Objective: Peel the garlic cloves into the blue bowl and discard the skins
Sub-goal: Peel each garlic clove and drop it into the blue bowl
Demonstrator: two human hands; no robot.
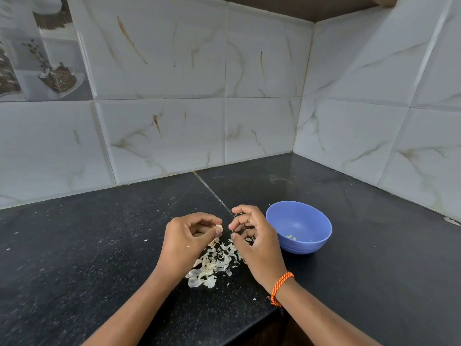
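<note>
A garlic clove (219, 228) is pinched in the curled left hand (185, 239) above the skins (212, 264). A skin fragment appears to be pinched by the right hand (252, 236). Skin should be drawn off in strips; the blue bowl (299, 227) stands at 3 o'clock on the worktop (99, 245).

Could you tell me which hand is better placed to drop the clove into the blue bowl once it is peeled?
Left hand pinches the garlic clove; the right hand is nearer the blue bowl.

Smooth plastic bowl (309, 242), papery skins (212, 265), speckled polished stone counter (87, 258).
</note>
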